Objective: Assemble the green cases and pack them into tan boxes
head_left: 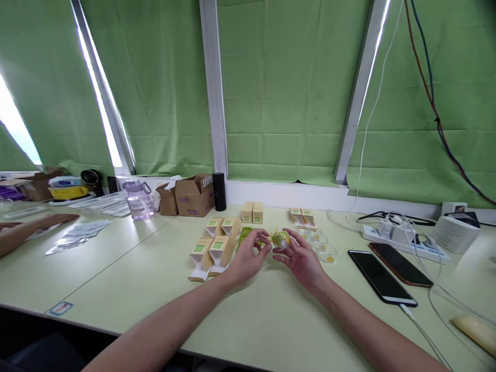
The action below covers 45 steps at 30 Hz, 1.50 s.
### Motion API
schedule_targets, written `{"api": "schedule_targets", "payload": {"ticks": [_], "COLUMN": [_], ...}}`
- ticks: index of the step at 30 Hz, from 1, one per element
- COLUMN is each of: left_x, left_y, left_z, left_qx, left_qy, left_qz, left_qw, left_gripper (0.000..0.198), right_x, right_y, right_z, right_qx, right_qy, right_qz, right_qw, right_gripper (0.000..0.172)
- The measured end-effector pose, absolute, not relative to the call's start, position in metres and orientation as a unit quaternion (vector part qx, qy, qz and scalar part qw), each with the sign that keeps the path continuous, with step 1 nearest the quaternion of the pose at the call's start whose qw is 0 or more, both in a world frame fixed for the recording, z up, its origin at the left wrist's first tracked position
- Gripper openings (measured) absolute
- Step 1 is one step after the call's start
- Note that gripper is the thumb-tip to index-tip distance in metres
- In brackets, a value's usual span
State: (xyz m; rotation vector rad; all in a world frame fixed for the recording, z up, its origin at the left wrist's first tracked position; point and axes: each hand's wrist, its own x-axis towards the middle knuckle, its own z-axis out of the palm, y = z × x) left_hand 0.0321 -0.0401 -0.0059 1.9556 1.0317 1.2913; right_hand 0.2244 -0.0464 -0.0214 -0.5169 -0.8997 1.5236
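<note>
My right hand holds a small green item with a clear plastic cover between thumb and fingers, above the table. Close on its left is my left hand, thumb and fingers curled toward each other at the item's edge; what they pinch, if anything, is too small to make out. Partly hidden behind my left hand are more green pieces. Several clear plastic shells with yellow spots lie beyond my right hand. Open kraft-coloured boxes with green windows lie left of my left hand, their flaps toward me.
Two upright small boxes and two lying ones stand farther back. At right are two phones, cables and a power strip. Leftward are a water bottle, cartons, a black cylinder and another person's arm.
</note>
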Motion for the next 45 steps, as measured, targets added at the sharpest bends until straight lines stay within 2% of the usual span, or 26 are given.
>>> {"api": "schedule_targets", "payload": {"ticks": [8, 13, 18, 26, 37, 41, 45], "left_x": [0.032, 0.03, 0.029, 0.028, 0.026, 0.028, 0.029], "left_y": [-0.035, -0.032, -0.031, -0.03, -0.029, -0.032, -0.033], "left_z": [-0.008, -0.009, -0.009, -0.011, -0.014, -0.013, -0.012], "left_qx": [0.705, 0.697, 0.688, 0.69, 0.728, 0.738, 0.73], "left_qy": [0.39, 0.375, 0.347, 0.324, 0.369, 0.404, 0.436], "left_qz": [0.486, 0.488, 0.485, 0.494, 0.472, 0.455, 0.454], "left_qw": [0.34, 0.367, 0.412, 0.418, 0.333, 0.29, 0.266], "left_gripper": [0.041, 0.049, 0.058, 0.065, 0.057, 0.05, 0.048], "right_x": [0.22, 0.219, 0.215, 0.213, 0.214, 0.217, 0.223], "right_y": [-0.052, -0.048, -0.052, -0.059, -0.054, -0.05, -0.04], "right_z": [-0.021, -0.025, -0.025, -0.029, -0.034, -0.037, -0.041], "right_qx": [-0.277, -0.331, -0.342, -0.342, -0.33, -0.328, -0.315], "right_qy": [-0.447, -0.512, -0.555, -0.621, -0.607, -0.613, -0.623], "right_qz": [0.57, 0.464, 0.398, 0.322, 0.368, 0.412, 0.398], "right_qw": [0.632, 0.643, 0.645, 0.627, 0.622, 0.589, 0.595], "right_gripper": [0.062, 0.069, 0.066, 0.061, 0.064, 0.068, 0.061]}}
